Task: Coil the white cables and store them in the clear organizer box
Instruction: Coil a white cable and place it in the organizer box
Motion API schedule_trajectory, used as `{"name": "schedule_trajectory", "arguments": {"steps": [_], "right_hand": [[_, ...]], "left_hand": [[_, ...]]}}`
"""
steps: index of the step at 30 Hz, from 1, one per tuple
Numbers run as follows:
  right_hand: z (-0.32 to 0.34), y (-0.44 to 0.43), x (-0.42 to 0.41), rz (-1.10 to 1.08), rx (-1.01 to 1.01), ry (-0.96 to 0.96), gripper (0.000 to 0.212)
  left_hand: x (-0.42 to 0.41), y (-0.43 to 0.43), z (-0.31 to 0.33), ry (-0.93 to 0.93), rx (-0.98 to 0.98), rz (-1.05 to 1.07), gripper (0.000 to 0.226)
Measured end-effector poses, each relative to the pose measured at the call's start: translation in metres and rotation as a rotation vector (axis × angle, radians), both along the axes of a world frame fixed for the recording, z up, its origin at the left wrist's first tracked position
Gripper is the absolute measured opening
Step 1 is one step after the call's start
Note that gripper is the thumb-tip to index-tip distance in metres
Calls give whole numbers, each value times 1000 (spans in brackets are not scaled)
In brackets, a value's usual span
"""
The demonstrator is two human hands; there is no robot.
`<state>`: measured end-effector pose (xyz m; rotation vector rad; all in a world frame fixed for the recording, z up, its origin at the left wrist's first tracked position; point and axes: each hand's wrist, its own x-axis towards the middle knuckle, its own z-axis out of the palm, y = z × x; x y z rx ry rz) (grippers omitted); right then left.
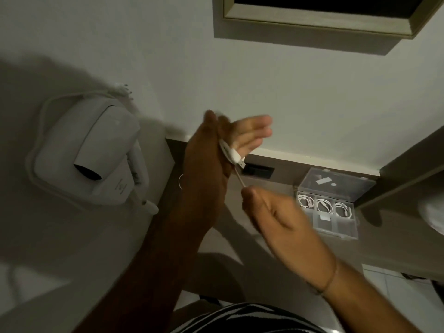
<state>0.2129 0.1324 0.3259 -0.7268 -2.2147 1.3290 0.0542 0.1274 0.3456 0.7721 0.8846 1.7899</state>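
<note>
— Near: right hand point(271, 212), grip pinched on white cable point(231, 155), loose strand. Left hand point(206, 164): fingers straight, unclenched, loops wound round.
— Keep strand taut, turns even. Far, on surface point(276, 185): clear organizer box point(348, 181), lid up, three coils point(324, 205) inside.

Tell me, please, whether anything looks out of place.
Nothing stands out: three coiled cables sit one per compartment in the organizer box, and the right hand pinches the white cable wrapped round the left hand.
</note>
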Motion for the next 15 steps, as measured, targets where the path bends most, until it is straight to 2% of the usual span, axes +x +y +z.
{"name": "schedule_trajectory", "arguments": {"steps": [1,3,4,5,6,8,11,13,15], "right_hand": [[14,8,5,3,124,-28,42],[48,30,16,-8,378,-77,44],[65,42,22,-15,464,-96,44],[79,51,26,-15,512,-104,42],[88,60,27,-6,522,-97,40],[89,75,23,3,451,-39,35],[67,91,6,-57,188,117,41],[45,89,-4,-87,-21,219,48],[23,78,-14,-151,-146,277,48]], "left_hand": [[6,0,-5,228,-50,72,61],[18,-4,-11,619,-69,247,43],[21,-6,-14,754,-56,269,36],[23,-7,-15,808,-85,212,36],[24,-7,-14,786,-136,102,38],[23,-4,-11,621,-186,-139,40],[17,0,-6,254,-148,-348,51],[14,1,-5,-41,-141,-461,48],[14,4,-8,-280,-135,-516,44]]}}
